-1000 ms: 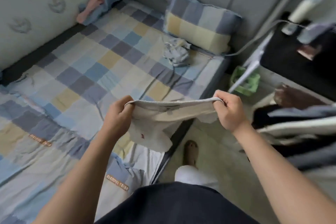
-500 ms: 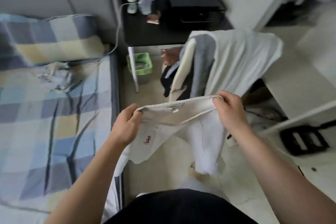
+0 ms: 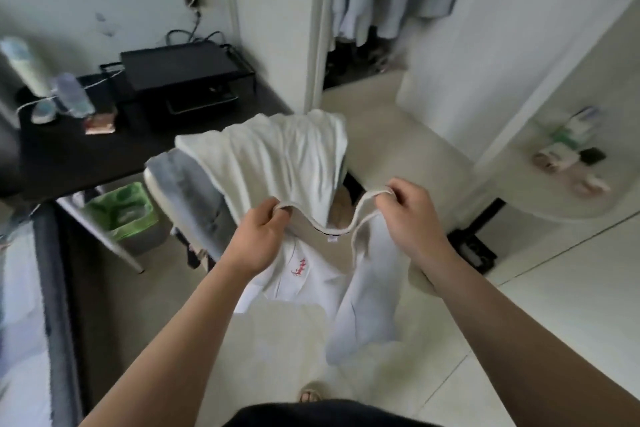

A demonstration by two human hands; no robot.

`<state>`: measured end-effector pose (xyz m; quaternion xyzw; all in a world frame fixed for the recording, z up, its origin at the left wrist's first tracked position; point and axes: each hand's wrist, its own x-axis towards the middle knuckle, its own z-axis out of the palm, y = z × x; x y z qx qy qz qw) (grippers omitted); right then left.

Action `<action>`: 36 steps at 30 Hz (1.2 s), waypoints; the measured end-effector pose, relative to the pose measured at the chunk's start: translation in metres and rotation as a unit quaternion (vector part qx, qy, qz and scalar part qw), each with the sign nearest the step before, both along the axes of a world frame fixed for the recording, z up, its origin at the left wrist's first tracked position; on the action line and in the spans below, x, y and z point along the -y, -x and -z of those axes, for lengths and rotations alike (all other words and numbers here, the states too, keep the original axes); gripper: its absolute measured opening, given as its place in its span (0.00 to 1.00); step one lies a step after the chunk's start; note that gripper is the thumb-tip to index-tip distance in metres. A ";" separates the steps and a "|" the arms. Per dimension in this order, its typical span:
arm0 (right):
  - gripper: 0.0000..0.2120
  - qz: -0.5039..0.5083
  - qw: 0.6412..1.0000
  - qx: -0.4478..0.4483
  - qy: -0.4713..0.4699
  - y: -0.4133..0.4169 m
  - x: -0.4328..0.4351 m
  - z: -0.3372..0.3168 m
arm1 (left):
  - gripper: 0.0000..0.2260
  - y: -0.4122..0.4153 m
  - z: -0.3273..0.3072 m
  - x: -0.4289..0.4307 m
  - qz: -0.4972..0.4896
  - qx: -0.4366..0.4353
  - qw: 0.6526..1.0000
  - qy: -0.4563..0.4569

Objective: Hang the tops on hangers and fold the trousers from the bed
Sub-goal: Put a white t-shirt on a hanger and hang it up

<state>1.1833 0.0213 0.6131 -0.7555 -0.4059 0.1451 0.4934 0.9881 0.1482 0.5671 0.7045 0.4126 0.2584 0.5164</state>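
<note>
Holding up white trousers (image 3: 367,305) at centre frame, above the floor (image 3: 554,305). Gripping the waistband (image 3: 358,224) at both ends: clamped in the curled left hand (image 3: 258,239), pinched by the right hand (image 3: 412,218). Sagging slack between, legs hanging down. Draped just behind: a white top (image 3: 270,156). At upper left, a black desk (image 3: 69,156); below it, a green bin (image 3: 121,215).

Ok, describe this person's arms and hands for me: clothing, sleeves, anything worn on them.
Both arms are bare as far as the frame shows: no sleeve reaches the left forearm or the right forearm. The left hand and right hand wear no gloves, and no watch, bracelet or ring is visible. At the bottom edge a black garment covers the body.
</note>
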 end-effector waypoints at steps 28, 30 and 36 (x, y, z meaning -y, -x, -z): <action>0.11 0.320 0.883 0.263 -0.221 -0.249 -0.203 -0.460 | 0.08 -0.390 -0.501 -0.273 0.216 0.304 0.890 -0.261; 0.11 0.347 0.876 0.272 -0.197 -0.261 -0.209 -0.492 | 0.09 -0.407 -0.531 -0.286 0.209 0.307 0.883 -0.289; 0.10 0.427 0.843 0.327 -0.002 -0.295 -0.217 -0.559 | 0.13 -0.446 -0.590 -0.307 0.189 0.266 0.864 -0.383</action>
